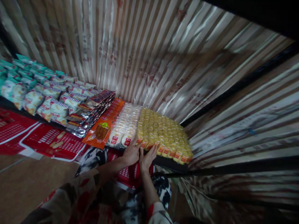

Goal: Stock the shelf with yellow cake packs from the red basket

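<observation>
Rows of small yellow wrapped snack packs (163, 132) with red labels fill the right end of a black shelf. My left hand (131, 154) rests at the front left corner of these rows, its fingers stretched out. Beside it, my right hand (148, 157) lies with fingers extended along the front of the same packs, close to touching my left hand. Neither hand visibly holds anything. Just left of the yellow rows stand rows of round white packs (125, 124) in clear wrap, then a flat orange snack bag (104, 124).
Dark shiny packets (91, 113) and striped white snack bags (56, 109) run leftward to green bags (30, 70). Red printed cloths (56, 141) hang below the shelf. Behind is a corrugated sheet wall (149, 56), with a black frame bar (233, 87) on the right.
</observation>
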The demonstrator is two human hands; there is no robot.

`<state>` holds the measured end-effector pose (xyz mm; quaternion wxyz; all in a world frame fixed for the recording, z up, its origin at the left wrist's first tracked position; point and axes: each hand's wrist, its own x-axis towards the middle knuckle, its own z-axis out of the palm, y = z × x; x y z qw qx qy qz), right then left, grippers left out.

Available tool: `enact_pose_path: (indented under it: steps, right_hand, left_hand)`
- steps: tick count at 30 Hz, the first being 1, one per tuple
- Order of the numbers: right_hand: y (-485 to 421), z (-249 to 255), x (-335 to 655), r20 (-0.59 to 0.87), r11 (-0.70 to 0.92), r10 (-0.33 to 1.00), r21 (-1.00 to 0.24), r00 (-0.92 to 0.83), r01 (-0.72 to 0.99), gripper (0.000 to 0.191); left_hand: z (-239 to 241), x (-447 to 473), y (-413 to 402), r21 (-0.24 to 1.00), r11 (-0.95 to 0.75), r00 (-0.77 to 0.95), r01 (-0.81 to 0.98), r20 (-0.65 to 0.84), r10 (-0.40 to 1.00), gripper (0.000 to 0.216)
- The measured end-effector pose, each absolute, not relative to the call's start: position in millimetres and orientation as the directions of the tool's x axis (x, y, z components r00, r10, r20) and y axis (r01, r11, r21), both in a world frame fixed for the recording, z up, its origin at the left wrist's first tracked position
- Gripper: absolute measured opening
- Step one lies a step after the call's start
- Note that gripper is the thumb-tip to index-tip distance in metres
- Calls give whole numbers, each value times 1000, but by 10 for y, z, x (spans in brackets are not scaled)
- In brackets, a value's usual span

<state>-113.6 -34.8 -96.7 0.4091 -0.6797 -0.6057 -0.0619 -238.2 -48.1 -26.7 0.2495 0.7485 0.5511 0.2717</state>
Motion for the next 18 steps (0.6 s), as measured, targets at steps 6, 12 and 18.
enact_pose_path:
  steps: [6,12,18]
  right_hand:
    - [-303,-1026,-1187,600,42,754,-453,270,891,76]
    - [-319,-931,-1159,578,25,763,-473,289,881,82]
    - [-241,-901,-1119,620,120,764,-414,182,902,74]
  left_hand:
    - [-312,-2367,-477,659,-314,291,684,148,945,51]
    - [-294,-2347,-471,687,-279,238,672,156,959,47]
    - [-289,-2313,-441,687,-283,217,669,183,959,43]
